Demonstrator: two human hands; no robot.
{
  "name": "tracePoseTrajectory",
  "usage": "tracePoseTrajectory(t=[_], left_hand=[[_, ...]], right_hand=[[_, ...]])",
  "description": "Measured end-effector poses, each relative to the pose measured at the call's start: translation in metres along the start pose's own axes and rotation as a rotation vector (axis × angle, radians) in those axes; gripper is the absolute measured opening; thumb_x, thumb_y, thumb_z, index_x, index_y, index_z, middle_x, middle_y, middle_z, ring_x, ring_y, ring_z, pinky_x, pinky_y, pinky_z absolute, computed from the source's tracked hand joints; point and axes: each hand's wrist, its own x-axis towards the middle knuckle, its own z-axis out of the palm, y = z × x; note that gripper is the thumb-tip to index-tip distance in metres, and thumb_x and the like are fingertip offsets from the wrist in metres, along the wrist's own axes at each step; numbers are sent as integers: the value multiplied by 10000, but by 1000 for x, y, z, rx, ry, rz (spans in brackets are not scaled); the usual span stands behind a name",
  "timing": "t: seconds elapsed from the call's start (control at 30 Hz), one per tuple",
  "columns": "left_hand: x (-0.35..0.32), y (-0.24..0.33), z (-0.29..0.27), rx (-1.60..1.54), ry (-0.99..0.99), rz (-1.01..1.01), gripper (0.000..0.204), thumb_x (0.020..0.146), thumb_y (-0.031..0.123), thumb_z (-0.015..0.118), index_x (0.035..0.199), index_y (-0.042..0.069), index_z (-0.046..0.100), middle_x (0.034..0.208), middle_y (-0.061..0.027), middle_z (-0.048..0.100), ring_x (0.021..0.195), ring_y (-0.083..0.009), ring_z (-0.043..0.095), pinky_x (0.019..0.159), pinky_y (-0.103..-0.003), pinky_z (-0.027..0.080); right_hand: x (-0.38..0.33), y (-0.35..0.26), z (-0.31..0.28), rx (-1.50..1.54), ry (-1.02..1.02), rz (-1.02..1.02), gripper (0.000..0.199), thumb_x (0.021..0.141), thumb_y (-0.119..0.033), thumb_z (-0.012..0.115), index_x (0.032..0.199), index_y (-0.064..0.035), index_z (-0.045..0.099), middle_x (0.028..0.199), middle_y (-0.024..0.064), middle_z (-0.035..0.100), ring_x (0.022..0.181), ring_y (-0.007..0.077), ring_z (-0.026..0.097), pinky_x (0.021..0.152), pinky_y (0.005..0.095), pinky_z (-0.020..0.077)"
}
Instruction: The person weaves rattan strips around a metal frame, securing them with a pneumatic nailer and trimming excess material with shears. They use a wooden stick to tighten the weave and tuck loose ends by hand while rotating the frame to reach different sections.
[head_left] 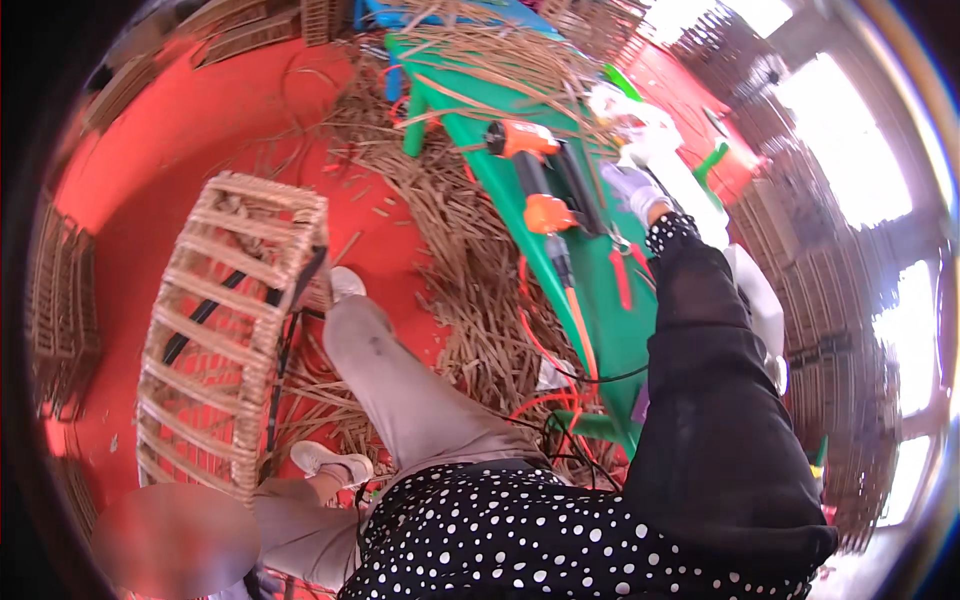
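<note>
My right arm, in a dark sleeve, stretches over the green bench (470,130). At its end my right hand (632,190), in a pale glove, is slightly blurred; its fingers look stretched out, with no object visible in them. Just left of it lies an orange and black air stapler (545,185) with a hose at its lower end. Pliers with red handles (622,275) rest below the hand. White plastic wrapping (640,120) lies beside the glove. My left hand is not visible. A woven basket-like frame (215,330) with open slats stands tilted by my legs, at the left.
Loose brown strips (470,260) cover the red floor (250,120) beside the bench, and more strips (490,50) are heaped on its far end. An orange hose (580,330) and dark cables run near my lap. Stacked woven pieces (830,300) line the right side.
</note>
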Motion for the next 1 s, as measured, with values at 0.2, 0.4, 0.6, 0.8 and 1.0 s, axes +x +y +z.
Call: tracePoseTrajectory(t=[0.2, 0.4, 0.6, 0.8, 1.0], left_hand=[[4, 9, 8, -109, 165, 49, 444, 944, 437, 439, 785, 36, 541, 497, -47, 512, 362, -116, 439, 353, -240, 328], [-6, 14, 1, 13, 39, 185, 424, 938, 408, 465, 766, 35, 572, 525, -26, 510, 374, -100, 436, 363, -245, 324], [-3, 13, -10, -48, -185, 130, 619, 897, 589, 427, 804, -2, 589, 570, -88, 593, 409, -119, 529, 392, -239, 419], [0, 13, -10, 20, -186, 119, 639, 903, 593, 406, 837, -10, 606, 581, -71, 605, 425, -113, 553, 398, -229, 445], [3, 9, -11, 8, -204, 111, 641, 925, 569, 379, 967, -24, 619, 589, -38, 616, 451, -95, 574, 406, -215, 449]], right_hand=[[-117, 46, -19, -519, -153, 261, 962, 587, -666, 681, 1217, 42, 516, 1215, 250, 540, 1138, 355, 528, 955, 393, 407], [-84, 42, -6, -844, -592, 133, 557, 668, -426, 720, 1099, -98, 592, 969, 119, 646, 895, 280, 629, 760, 357, 516], [-109, -93, 43, -2, -85, -583, 468, 677, -131, 666, 1116, -25, 542, 999, 121, 592, 915, 275, 603, 773, 365, 498], [-248, -302, 123, -262, -210, -1603, 596, 625, -283, 724, 1149, -96, 510, 1099, 118, 529, 1055, 306, 510, 922, 427, 389], [-303, -374, 158, -298, -336, -1957, 755, 573, -360, 738, 1202, -36, 476, 1097, 132, 505, 1044, 290, 510, 901, 423, 377]])
